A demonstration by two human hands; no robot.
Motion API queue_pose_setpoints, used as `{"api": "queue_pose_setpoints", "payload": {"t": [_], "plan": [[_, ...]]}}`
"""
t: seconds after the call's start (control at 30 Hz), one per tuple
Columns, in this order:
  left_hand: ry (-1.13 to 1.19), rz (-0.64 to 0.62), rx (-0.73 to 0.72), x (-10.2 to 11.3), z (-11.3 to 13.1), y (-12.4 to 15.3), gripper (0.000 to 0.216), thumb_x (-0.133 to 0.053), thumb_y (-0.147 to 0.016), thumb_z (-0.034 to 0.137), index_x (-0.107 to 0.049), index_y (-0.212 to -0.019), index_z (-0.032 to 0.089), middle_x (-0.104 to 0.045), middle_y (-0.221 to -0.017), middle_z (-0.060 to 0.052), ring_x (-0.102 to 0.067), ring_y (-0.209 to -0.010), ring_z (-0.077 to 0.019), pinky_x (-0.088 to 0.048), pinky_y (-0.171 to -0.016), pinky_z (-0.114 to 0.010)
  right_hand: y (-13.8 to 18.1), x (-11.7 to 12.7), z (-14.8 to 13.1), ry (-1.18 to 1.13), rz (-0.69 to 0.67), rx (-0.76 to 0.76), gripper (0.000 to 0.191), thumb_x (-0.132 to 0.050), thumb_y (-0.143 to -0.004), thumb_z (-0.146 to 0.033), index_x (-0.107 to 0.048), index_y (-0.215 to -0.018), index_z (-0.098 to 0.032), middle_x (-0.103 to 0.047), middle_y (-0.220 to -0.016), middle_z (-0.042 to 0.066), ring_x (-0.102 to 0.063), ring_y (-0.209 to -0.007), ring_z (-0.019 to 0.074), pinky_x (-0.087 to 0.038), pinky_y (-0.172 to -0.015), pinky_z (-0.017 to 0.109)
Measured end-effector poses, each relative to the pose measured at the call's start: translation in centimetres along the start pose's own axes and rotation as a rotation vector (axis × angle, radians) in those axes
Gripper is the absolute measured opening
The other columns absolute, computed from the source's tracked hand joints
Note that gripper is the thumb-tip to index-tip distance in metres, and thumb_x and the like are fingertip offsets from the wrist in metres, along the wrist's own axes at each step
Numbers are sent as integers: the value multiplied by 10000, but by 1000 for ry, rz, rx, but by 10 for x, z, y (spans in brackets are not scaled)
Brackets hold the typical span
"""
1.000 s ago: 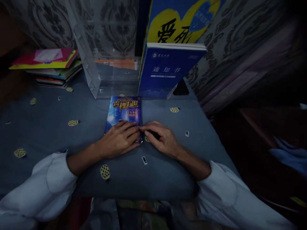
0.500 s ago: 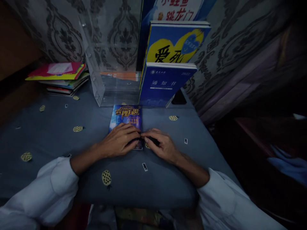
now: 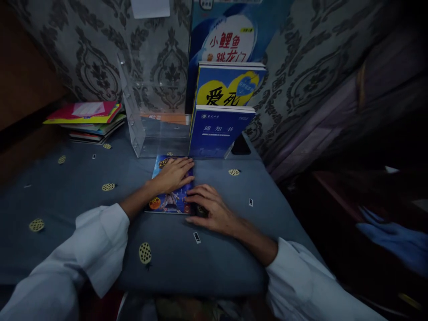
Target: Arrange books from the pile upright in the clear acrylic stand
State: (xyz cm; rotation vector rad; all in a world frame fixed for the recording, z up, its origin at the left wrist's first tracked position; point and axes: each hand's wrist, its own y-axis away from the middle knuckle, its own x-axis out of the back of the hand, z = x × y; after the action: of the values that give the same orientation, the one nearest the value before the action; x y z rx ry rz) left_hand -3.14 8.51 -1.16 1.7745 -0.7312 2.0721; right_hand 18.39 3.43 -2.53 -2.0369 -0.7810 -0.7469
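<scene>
A small blue-purple book (image 3: 170, 200) with gold lettering lies flat on the cloth-covered table (image 3: 83, 200), just in front of a clear acrylic rack (image 3: 133, 129). Across the upper part of its cover rests my left hand (image 3: 174, 174), palm down with fingers stretched out, hiding most of the title. My right hand (image 3: 212, 209) is at the book's right edge, its fingertips touching the lower right of the cover. Its fingers are loosely bent and apart, and the thumb lies lower, near the bottom corner. I see nothing held in either hand.
Upright in the rack's right side stand a blue booklet (image 3: 220, 133), a blue-and-yellow book (image 3: 214, 84) and a larger blue book (image 3: 261, 22). A dark phone-like object (image 3: 241, 145) sits behind the rack's right side. Stacked books (image 3: 87, 111) lie at the back left.
My left hand has slid up the book and flattened, uncovering its lower cover. My right hand has spread from a pinch at the book's edge and moved slightly down. The camera view has tilted up.
</scene>
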Motion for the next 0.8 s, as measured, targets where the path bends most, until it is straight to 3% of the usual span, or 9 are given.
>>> {"api": "queue_pose_setpoints", "payload": {"t": [0.2,0.8], "plan": [[-14,3,8,-3,2,1,521,-456,-1043,417,-511,-1459,108,-504,-1542,-156,-434,-1451,-284,-357,-1130,-450,-1,-3,2,20,-50,-8,306,-712,-921,-344,-698,-1193,-205,-696,-1206,131,-585,-1156,282,-517,-981,493],[12,62,25,-5,0,4,468,-426,-1051,371,-540,-1439,134,-518,-1532,-148,-469,-1431,-267,-380,-1114,-448,-4,1,3,0,-68,6,311,-739,-904,-365,-706,-1176,-218,-697,-1187,122,-598,-1155,275,-527,-995,492]]}}
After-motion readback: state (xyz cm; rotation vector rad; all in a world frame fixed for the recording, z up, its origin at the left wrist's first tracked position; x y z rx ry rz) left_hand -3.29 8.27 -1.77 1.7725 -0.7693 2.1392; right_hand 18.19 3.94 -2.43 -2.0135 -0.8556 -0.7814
